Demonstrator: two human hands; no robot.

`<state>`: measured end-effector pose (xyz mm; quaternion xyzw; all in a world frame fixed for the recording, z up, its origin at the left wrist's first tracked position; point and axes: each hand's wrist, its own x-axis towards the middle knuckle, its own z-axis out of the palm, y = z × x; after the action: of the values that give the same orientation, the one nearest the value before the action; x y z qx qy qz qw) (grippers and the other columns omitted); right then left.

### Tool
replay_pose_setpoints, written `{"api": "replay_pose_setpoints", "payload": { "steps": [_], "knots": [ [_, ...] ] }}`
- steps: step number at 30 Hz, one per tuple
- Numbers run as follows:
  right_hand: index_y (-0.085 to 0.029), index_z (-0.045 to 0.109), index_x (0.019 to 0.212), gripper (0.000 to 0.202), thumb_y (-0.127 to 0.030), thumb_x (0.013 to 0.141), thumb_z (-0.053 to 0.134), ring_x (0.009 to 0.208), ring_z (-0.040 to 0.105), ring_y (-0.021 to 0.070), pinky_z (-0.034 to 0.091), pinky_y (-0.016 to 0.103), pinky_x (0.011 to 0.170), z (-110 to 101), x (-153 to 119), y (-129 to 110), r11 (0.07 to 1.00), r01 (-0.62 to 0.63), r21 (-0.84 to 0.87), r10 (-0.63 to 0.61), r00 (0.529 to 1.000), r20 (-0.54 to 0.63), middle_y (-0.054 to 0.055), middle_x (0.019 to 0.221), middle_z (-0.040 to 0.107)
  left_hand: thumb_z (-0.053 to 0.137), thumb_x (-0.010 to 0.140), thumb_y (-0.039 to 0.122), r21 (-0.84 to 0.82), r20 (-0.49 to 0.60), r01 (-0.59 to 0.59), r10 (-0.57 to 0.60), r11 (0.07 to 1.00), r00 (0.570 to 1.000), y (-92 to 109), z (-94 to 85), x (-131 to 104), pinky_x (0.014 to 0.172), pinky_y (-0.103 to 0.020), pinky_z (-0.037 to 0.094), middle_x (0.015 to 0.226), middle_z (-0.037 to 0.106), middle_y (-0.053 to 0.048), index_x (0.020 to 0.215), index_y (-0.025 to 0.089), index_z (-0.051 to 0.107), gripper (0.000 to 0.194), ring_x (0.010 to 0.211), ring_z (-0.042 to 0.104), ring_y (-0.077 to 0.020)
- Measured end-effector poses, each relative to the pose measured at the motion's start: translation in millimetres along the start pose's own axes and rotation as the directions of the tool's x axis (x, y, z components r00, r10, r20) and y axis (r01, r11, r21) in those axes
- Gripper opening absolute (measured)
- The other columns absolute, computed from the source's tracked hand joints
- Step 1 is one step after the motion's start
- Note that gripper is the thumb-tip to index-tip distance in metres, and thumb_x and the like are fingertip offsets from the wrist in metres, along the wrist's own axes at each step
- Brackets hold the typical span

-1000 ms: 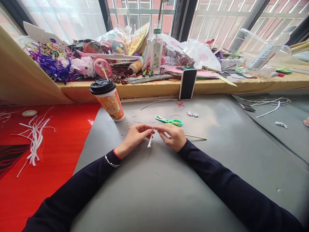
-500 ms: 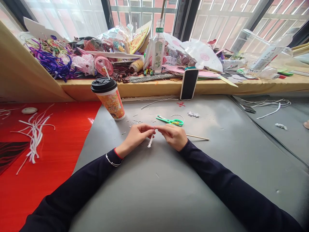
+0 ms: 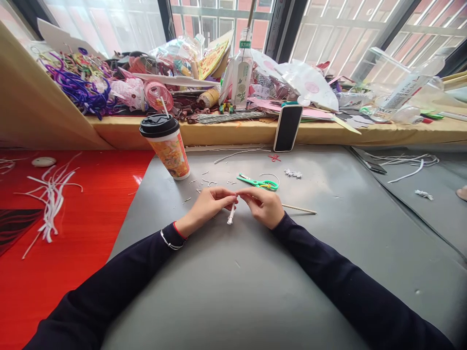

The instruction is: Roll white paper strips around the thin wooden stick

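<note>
My left hand (image 3: 208, 208) pinches a short length of white cord (image 3: 231, 214) between thumb and fingers. Its frayed-looking lower end hangs down over the grey mat. My right hand (image 3: 263, 206) is closed too, its thumb and forefinger meeting the left fingertips at the cord's upper end. The exact spot they grip is mostly hidden by the fingers. Just beyond the hands lie green-handled scissors (image 3: 257, 182). A thin wooden stick (image 3: 301, 209) shows to the right of my right hand, its near part hidden behind that hand.
A paper cup (image 3: 168, 153) with a black lid stands at the left; a phone (image 3: 288, 127) leans against the sill. White knotted cord (image 3: 294, 173) and a red knot (image 3: 274, 158) lie behind the scissors. White strips (image 3: 51, 209) rest on the red surface. Craft materials crowd the sill.
Both hands and the white cord have shifted very slightly to the right in view, along with a small shift of the whole scene. The pinch holds as before.
</note>
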<state>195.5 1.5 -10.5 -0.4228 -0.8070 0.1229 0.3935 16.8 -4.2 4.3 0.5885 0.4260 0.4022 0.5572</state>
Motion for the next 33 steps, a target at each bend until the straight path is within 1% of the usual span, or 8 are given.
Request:
{"api": "replay_pose_setpoints", "payload": {
  "steps": [3,8,14,16,19,22,25,33],
  "knots": [
    [-0.024,0.065,0.094,0.019,-0.025,0.086,0.049,0.062,0.058,0.0091,0.044,0.02,0.06,0,0,-2,1.0,-0.015,-0.018,0.015,1.0,-0.004,-0.002,0.086,0.069,0.065,0.071,0.035,0.002,-0.005,0.029,-0.029,1.0,1.0,1,0.9,-1,0.062,-0.025,0.05,0.075,0.069,-0.006,0.082,0.013,0.067,0.025,0.066,0.063,-0.0148],
    [-0.023,0.064,0.092,0.017,-0.027,0.084,0.049,0.056,0.055,0.0089,0.04,0.02,0.054,-1,0,-3,0.998,-0.061,-0.028,0.062,0.998,0.019,-0.002,0.072,0.066,0.065,0.072,0.034,-0.022,-0.01,0.022,-0.022,1.0,1.0,0,2.5,-2,0.065,-0.026,0.05,0.075,0.069,-0.006,0.083,0.012,0.067,0.024,0.067,0.062,-0.0141],
    [-0.023,0.062,0.088,0.019,-0.035,0.084,0.049,0.049,0.05,0.0074,0.033,0.019,0.048,-3,1,-4,0.982,-0.073,-0.174,0.077,0.997,0.02,-0.005,0.056,0.057,0.065,0.072,0.033,-0.043,-0.034,0.007,-0.008,0.999,0.999,0,3.0,-3,0.065,-0.026,0.05,0.077,0.068,-0.007,0.083,0.012,0.066,0.024,0.067,0.062,-0.014],
    [-0.024,0.063,0.088,0.019,-0.037,0.085,0.049,0.051,0.054,0.0074,0.033,0.019,0.049,-2,1,-2,0.974,-0.049,-0.221,0.051,0.999,0.001,-0.005,0.06,0.061,0.065,0.072,0.032,-0.057,-0.029,-0.012,0.01,0.998,1.0,0,3.6,-3,0.066,-0.026,0.05,0.077,0.068,-0.006,0.084,0.012,0.066,0.024,0.067,0.062,-0.014],
    [-0.025,0.063,0.094,0.019,-0.034,0.086,0.048,0.061,0.061,0.008,0.036,0.019,0.052,-2,0,2,0.962,0.026,-0.272,-0.036,0.999,-0.029,-0.004,0.077,0.069,0.065,0.071,0.032,-0.06,-0.011,-0.018,0.018,0.998,1.0,1,4.9,-4,0.065,-0.027,0.05,0.075,0.067,-0.006,0.083,0.012,0.065,0.024,0.065,0.062,-0.0141],
    [-0.025,0.063,0.095,0.019,-0.032,0.086,0.048,0.064,0.063,0.0083,0.039,0.019,0.055,-1,-1,4,0.945,0.09,-0.313,-0.114,0.992,-0.059,-0.003,0.086,0.07,0.065,0.071,0.033,-0.06,0.008,-0.002,0.003,0.998,1.0,1,6.0,-5,0.064,-0.027,0.05,0.073,0.067,-0.005,0.082,0.012,0.065,0.023,0.065,0.062,-0.0143],
    [-0.023,0.063,0.093,0.019,-0.032,0.085,0.049,0.062,0.062,0.0089,0.04,0.02,0.056,-2,-2,5,0.942,0.097,-0.32,-0.135,0.986,-0.097,-0.002,0.082,0.07,0.064,0.072,0.033,-0.06,-0.019,0.007,-0.008,0.998,1.0,1,6.3,-5,0.063,-0.027,0.051,0.075,0.066,-0.005,0.081,0.013,0.064,0.022,0.065,0.062,-0.0145],
    [-0.022,0.062,0.085,0.019,-0.034,0.087,0.047,0.056,0.058,0.007,0.034,0.021,0.053,-2,-1,8,0.901,0.195,-0.387,-0.225,0.974,-0.035,-0.004,0.074,0.068,0.064,0.071,0.035,-0.038,-0.019,0.005,-0.006,0.999,1.0,1,7.1,-6,0.063,-0.027,0.051,0.075,0.067,-0.006,0.08,0.012,0.065,0.024,0.066,0.063,-0.0148]
  ]
}}
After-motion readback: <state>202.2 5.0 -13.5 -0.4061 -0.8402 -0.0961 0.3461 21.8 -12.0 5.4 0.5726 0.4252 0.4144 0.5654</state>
